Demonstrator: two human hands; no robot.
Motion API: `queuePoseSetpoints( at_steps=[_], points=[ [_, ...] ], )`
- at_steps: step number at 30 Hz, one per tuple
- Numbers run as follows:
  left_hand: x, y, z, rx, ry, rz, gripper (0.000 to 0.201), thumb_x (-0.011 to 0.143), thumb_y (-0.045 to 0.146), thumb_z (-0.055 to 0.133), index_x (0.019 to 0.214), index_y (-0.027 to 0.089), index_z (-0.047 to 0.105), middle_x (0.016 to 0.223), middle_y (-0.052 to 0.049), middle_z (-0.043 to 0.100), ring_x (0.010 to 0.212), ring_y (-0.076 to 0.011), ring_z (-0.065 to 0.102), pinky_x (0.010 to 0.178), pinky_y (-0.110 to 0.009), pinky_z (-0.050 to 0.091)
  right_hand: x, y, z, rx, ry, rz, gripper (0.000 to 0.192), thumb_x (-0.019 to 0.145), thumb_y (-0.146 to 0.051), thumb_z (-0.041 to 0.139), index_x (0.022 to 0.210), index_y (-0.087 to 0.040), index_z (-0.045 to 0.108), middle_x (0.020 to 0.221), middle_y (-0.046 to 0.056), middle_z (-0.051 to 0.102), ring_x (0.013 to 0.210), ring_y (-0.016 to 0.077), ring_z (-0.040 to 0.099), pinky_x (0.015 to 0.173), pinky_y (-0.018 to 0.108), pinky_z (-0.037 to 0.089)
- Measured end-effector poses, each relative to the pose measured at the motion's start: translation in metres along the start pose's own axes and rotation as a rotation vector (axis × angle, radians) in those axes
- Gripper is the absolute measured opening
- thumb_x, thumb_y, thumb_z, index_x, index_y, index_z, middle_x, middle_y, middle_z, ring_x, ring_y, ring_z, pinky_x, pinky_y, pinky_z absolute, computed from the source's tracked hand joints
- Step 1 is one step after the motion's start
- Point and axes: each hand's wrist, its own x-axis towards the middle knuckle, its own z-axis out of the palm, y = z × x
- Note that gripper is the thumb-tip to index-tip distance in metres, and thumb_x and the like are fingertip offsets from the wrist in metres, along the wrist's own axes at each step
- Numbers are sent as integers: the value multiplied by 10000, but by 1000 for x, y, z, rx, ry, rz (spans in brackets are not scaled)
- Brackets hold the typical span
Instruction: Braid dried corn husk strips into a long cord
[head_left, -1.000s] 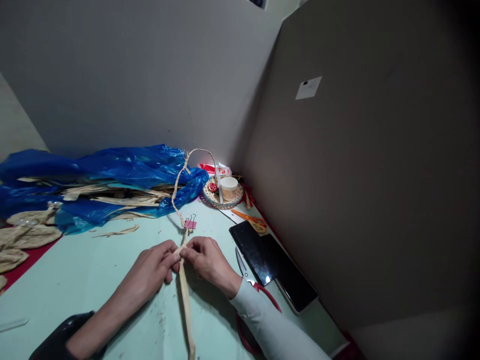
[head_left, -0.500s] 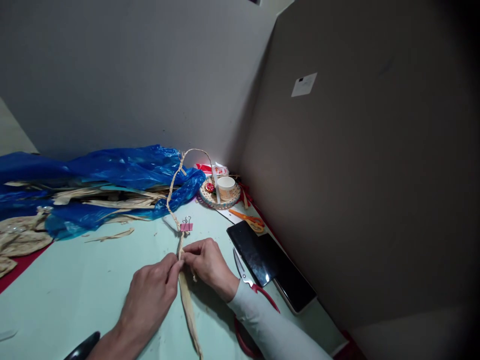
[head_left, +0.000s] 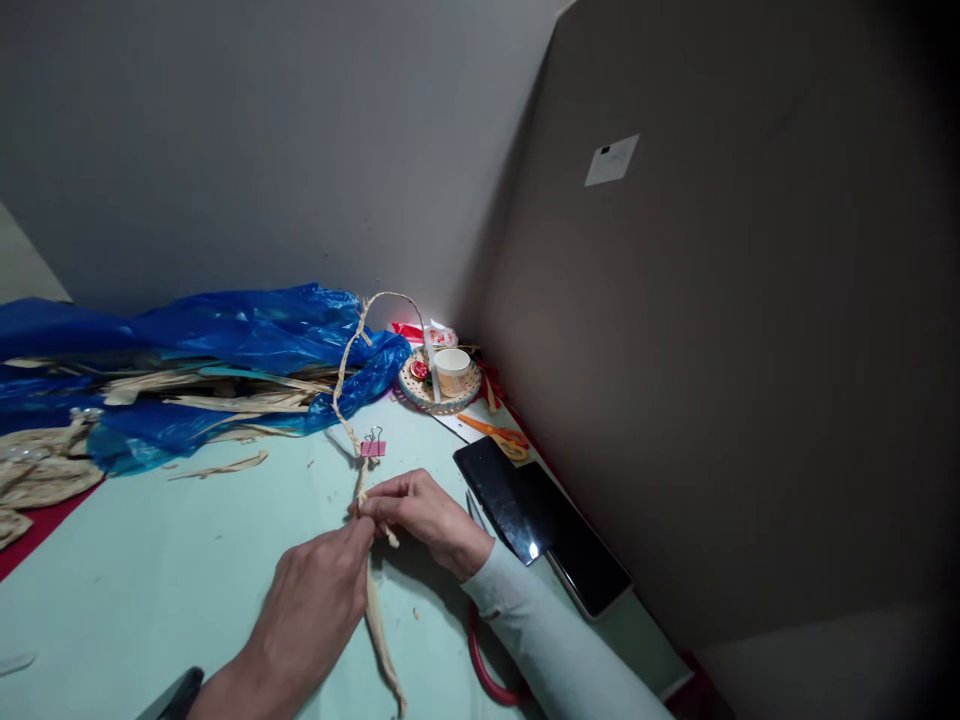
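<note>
– What's being worked on?

– A pale, twisted husk cord (head_left: 358,400), dry and fibrous, arching up from the table (head_left: 150,560) toward the blue plastic sheet (head_left: 247,335). One pink binder clip (head_left: 372,448) grips it.

– And the hands?

– Close together. The left hand (head_left: 315,605) and right hand (head_left: 420,515) both pinch the cord just below the clip, where flat loose strips (head_left: 379,630) trail toward the camera.

– Anything alongside?

– One glossy black phone (head_left: 544,525), one paper cup (head_left: 452,370) on a round woven mat (head_left: 439,390), one pair of orange scissors (head_left: 499,435)
</note>
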Motion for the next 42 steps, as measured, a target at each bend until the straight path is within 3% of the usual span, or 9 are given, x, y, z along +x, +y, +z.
queuePoseSetpoints(
  at_steps=[3,6,8,13,19,25,30,35,42],
  points=[
    [5,-10,-9,-120,-31,3,383,953,242,303,873,208,677,867,-107,785,826,-308,729,713,-376,458,0,3,0,-23,7,0,120,728,-130,589,621,-129,641,461,-60,475,415,65,348,445,220,235],
    [15,-28,-17,-402,53,-84,445,945,446,357,684,225,641,765,-63,756,761,-251,678,716,-337,444,1,5,0,-36,21,-11,141,754,-157,594,625,-126,642,497,-48,515,414,64,360,435,219,236],
    [24,-37,-18,-622,127,-176,338,878,488,480,796,217,665,793,-44,744,757,-234,657,727,-327,450,1,6,1,-25,14,-22,158,767,-186,610,623,-125,633,541,-33,558,427,61,374,440,213,256],
    [35,-36,-14,-1254,-179,-115,315,740,469,732,813,174,647,726,5,663,708,-164,607,679,-265,457,-3,-1,3,-28,-12,-39,241,800,-240,656,600,-141,566,498,-58,472,427,55,331,434,200,250],
    [38,-39,-17,-1205,-265,-167,385,634,462,777,803,139,652,648,0,671,431,-53,392,442,-205,235,-1,-1,3,-302,47,20,91,838,-97,546,771,-159,546,553,-75,474,444,66,378,463,187,320],
    [40,-42,-17,-1130,-211,-180,276,610,387,732,631,118,675,455,51,539,409,-40,308,451,-206,176,-5,2,1,-540,110,-95,95,830,-97,608,802,-168,552,681,-24,602,624,109,506,611,220,337],
    [37,-32,-12,-1136,-169,-207,328,677,492,681,623,178,599,452,55,541,423,-80,418,442,-205,273,-9,0,4,-767,139,-179,37,872,-141,581,852,-170,568,749,8,631,707,143,532,677,243,332],
    [41,-34,-1,-1120,-132,-300,363,616,545,663,577,211,528,342,117,374,329,-41,217,383,-196,124,-9,-6,-1,-807,61,-130,45,841,-137,621,868,-168,602,756,-6,633,695,132,540,627,225,309],
    [41,-31,3,-1067,-74,-301,316,574,482,678,530,190,568,359,111,359,349,-47,236,397,-204,128,-11,-12,-2,-904,51,-104,71,824,-151,628,872,-146,681,780,41,691,715,153,567,612,241,297]
  ],
)
